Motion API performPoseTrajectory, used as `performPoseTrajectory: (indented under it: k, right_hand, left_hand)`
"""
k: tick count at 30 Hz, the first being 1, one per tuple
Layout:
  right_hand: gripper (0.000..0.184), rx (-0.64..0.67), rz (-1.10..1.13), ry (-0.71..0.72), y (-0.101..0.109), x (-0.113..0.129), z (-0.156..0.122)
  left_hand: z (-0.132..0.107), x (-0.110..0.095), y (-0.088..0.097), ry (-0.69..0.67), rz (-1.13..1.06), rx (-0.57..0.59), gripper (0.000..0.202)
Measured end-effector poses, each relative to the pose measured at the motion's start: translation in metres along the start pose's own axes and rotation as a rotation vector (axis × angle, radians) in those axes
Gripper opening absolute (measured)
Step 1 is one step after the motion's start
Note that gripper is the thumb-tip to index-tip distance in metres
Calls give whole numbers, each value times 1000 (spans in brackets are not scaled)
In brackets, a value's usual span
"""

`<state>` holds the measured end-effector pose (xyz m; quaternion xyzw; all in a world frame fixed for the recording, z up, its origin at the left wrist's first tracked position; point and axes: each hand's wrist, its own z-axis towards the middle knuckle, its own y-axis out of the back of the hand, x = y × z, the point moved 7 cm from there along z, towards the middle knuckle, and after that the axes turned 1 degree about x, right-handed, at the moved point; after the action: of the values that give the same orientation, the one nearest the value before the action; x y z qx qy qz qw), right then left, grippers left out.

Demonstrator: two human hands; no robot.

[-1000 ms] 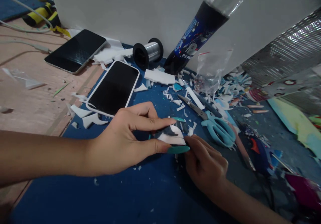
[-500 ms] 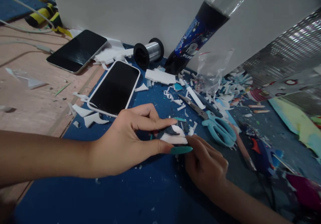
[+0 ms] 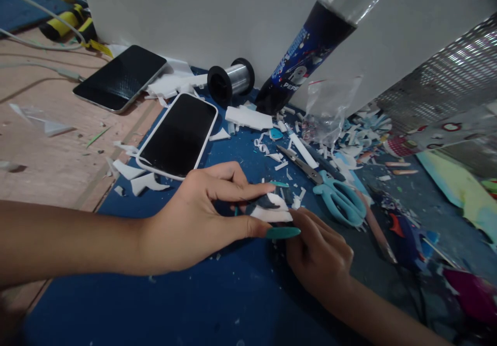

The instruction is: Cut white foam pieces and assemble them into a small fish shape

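Between the thumb and fingers of my left hand (image 3: 202,216), whose long nails are teal, is a small white and dark foam-like piece (image 3: 274,212). My right hand (image 3: 320,247) is closed against the right end of that piece, its fingertips tucked out of sight; anything they pinch is hidden. Both hands are just above a blue work surface (image 3: 174,304). Scissors with light blue handles (image 3: 339,198) lie beyond my right hand, blades partly open. A phone in a white case (image 3: 178,136) lies behind my left hand.
At the back stand a tilted Pepsi bottle (image 3: 306,51) and a wire spool (image 3: 233,81). A dark tablet-like device (image 3: 122,77) lies back left. White scraps (image 3: 145,183) are scattered about. On the right are a clear plastic bag (image 3: 330,108), a blue tool (image 3: 407,240) and a perforated metal basket (image 3: 435,72).
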<state>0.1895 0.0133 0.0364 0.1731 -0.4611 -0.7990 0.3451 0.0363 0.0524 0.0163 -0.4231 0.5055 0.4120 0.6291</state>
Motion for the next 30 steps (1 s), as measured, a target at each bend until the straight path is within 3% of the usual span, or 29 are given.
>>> performPoseTrajectory:
  k: [16, 23, 30]
  right_hand:
    - [18, 34, 27, 49, -3, 7, -1]
    - [17, 19, 72, -38, -2, 1, 1]
    - [14, 34, 161, -130, -1, -6, 2]
  left_hand:
    - [-1, 4, -10, 59, -10, 83, 34]
    - [-3, 4, -6, 28, 25, 67, 43]
    - [5, 9, -2, 39, 32, 42, 18]
